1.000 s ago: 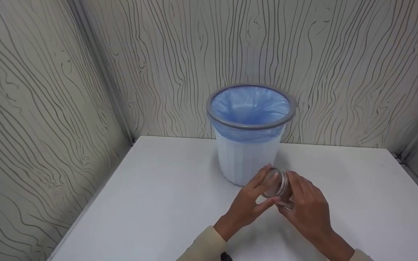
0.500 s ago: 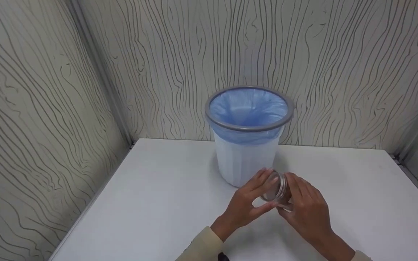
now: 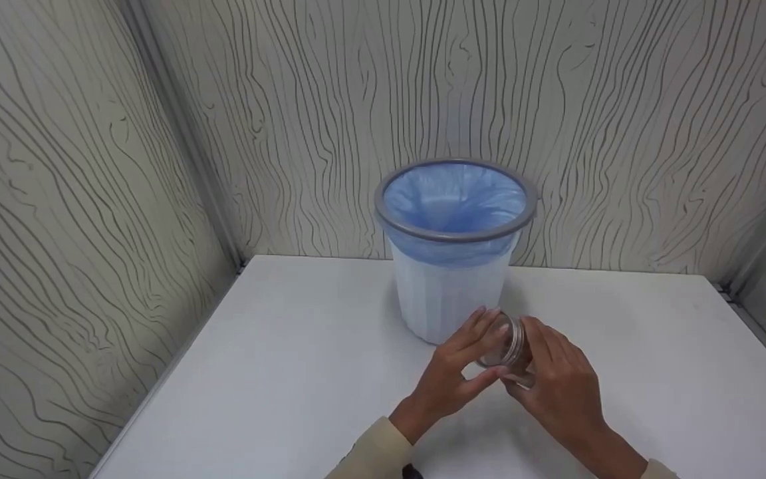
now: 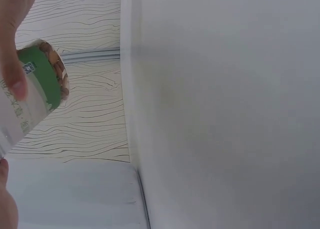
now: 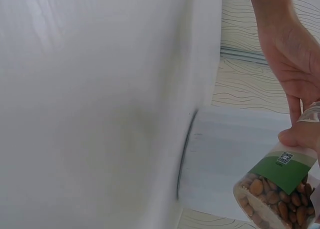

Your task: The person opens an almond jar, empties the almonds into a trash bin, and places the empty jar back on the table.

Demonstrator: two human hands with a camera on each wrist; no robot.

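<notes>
A clear jar [image 3: 522, 379] with almonds [image 5: 280, 204] in its base is held tilted above the table, between both hands. Its green and white label [image 5: 280, 168] shows in the two wrist views. The right hand [image 3: 564, 382] grips the jar's body, its thumb lying across the label. At the other end, the left hand [image 3: 451, 372] holds the see-through, ridged lid end [image 3: 510, 342] between curved fingers and thumb. Whether the lid is loose from the jar I cannot tell. Most of the jar's body is hidden behind the right hand in the head view.
A white bin [image 3: 446, 299] with a grey rim and a blue liner [image 3: 423, 199] stands on the white table [image 3: 303, 346], just beyond the hands. Wood-grain patterned panels [image 3: 316, 100] close off the back and sides.
The head view has tilted slightly, so the bin sits a little lower in it. Both hands keep their grip on the jar and have barely shifted.
</notes>
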